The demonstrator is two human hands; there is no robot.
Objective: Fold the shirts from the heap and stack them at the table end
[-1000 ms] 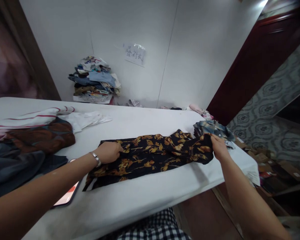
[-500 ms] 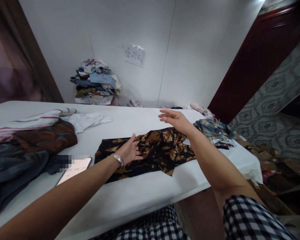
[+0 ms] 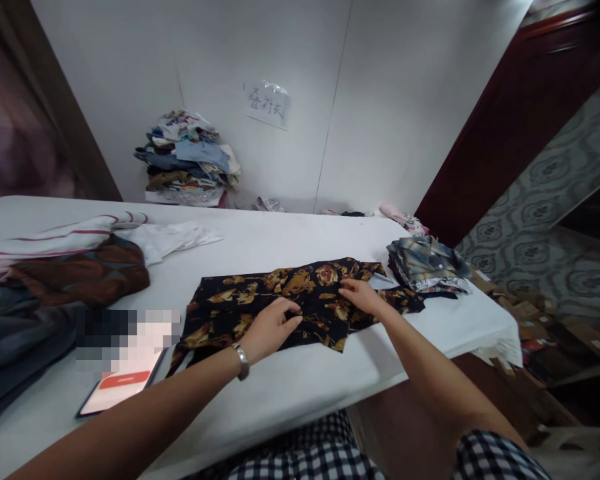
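One black shirt with gold flowers lies flat on the white worktop, partly folded, with its long axis running left to right under both hands. The left hand rests palm down on the shirt's near middle, its fingers lying loosely together and pointing right; they press on the cloth and pinch nothing. The right hand sits just to the right of it and a little farther from the body, its fingers bent onto the fabric and pointing left, perhaps nipping a fold, though the view is too small to be sure. The two hands lie near each other without touching. Most of the shirt stretches away to the left of the left fingers, and a shorter end runs out to the right past the right hand, so each hand is nearer its own end.

Just right of the right fingers stands one folded stack of patterned shirts, almost touching the black shirt's end. Well to the left of the left fingers lies one loose heap of garments, and nearer the body one phone, screen up. Beyond the worktop, against the wall, stands one more pile of clothes beside one paper sign.
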